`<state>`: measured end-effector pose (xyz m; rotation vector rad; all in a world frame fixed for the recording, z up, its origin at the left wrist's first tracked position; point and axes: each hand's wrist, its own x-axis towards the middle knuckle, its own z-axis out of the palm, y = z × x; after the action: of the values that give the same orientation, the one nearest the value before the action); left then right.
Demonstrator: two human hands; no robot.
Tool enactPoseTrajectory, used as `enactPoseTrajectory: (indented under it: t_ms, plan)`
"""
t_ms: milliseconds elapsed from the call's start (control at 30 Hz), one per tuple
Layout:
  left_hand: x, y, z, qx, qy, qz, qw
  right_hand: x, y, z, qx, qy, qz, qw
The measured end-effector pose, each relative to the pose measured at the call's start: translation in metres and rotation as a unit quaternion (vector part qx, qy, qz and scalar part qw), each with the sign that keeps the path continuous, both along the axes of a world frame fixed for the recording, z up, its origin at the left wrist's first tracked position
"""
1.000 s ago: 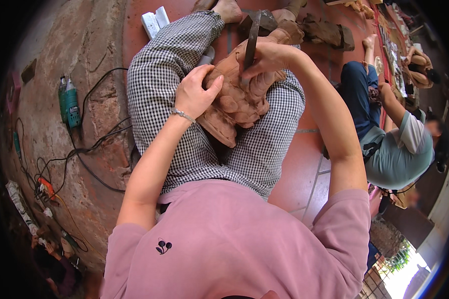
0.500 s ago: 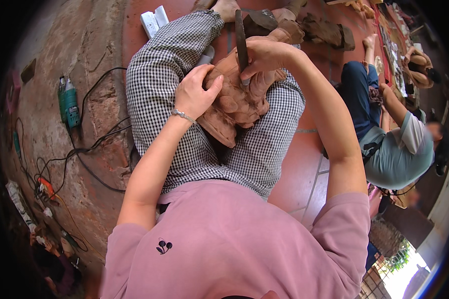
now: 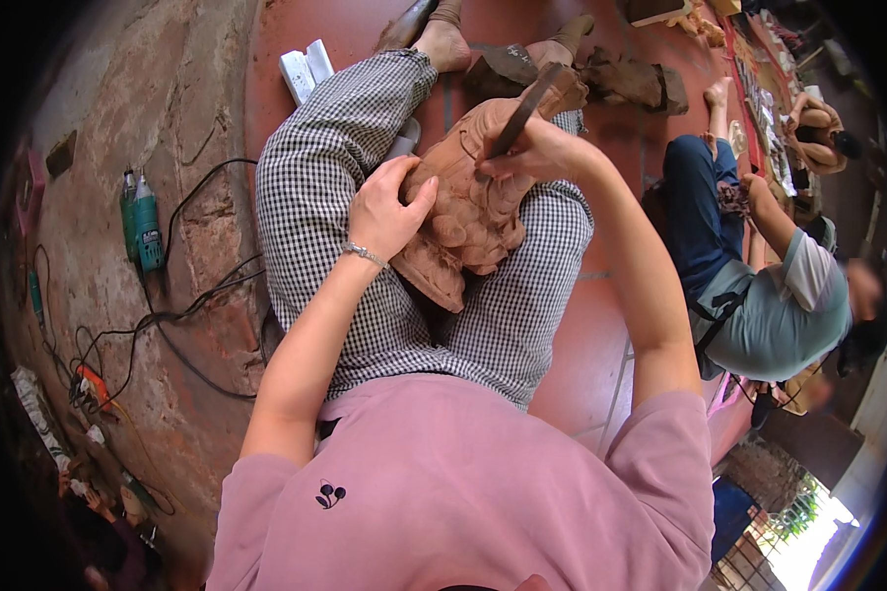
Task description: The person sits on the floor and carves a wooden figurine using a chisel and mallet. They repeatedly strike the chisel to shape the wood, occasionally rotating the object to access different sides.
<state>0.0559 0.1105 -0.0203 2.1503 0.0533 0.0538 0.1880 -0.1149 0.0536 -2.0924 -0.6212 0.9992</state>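
Note:
A reddish-brown wood carving point(image 3: 460, 219) with deep rounded relief lies across my lap, between my thighs in checked trousers. My left hand point(image 3: 389, 205) grips its left side, fingers curled over the edge and thumb on the carved face. Above the carving's right part, my right hand point(image 3: 532, 156) pinches a dark flat strip-like tool point(image 3: 524, 110). This tool slants up and to the right, and its lower tip is at the carved surface by my fingertips; its exact kind is unclear.
Two green power tools point(image 3: 146, 227) and tangled black cables point(image 3: 172, 315) lie on worn ground at left. A white block point(image 3: 307, 69) and dark wood pieces point(image 3: 631, 81) rest on red tiles ahead. A co-worker in a teal shirt point(image 3: 784, 310) sits at right.
The strip-like tool has swung from nearly upright to a slant toward the upper right as my right hand turned and moved slightly down. My left hand stays on the carving.

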Motion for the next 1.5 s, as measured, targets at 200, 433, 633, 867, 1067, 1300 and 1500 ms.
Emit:
enactPoseTrajectory:
  t_ms: [200,433,633,867,1067,1300,1500]
  plan:
    - [0.001,-0.001,-0.003,0.000,-0.004,0.001,1.000,-0.018,-0.002,-0.008,0.023,-0.072,0.001,0.997]
    - [-0.001,-0.001,-0.005,0.001,-0.009,0.002,1.000,-0.018,-0.006,-0.012,0.028,0.032,-0.107,0.993]
    - [-0.001,-0.002,-0.004,0.002,-0.012,-0.004,1.000,-0.032,-0.006,-0.012,0.027,-0.083,-0.061,0.994]
    - [-0.002,-0.003,0.000,0.011,-0.001,-0.001,1.000,-0.037,-0.005,-0.005,0.028,-0.089,-0.081,0.992]
    - [-0.003,-0.003,-0.002,0.019,-0.017,0.006,1.000,-0.036,-0.008,-0.007,0.038,-0.110,-0.085,0.990]
    - [-0.003,-0.005,0.000,0.020,-0.006,0.007,1.000,-0.043,-0.008,-0.010,0.053,-0.124,-0.087,0.987]
    - [-0.003,-0.005,-0.002,0.026,-0.017,0.003,1.000,-0.042,-0.015,-0.016,0.111,0.014,-0.239,0.965]
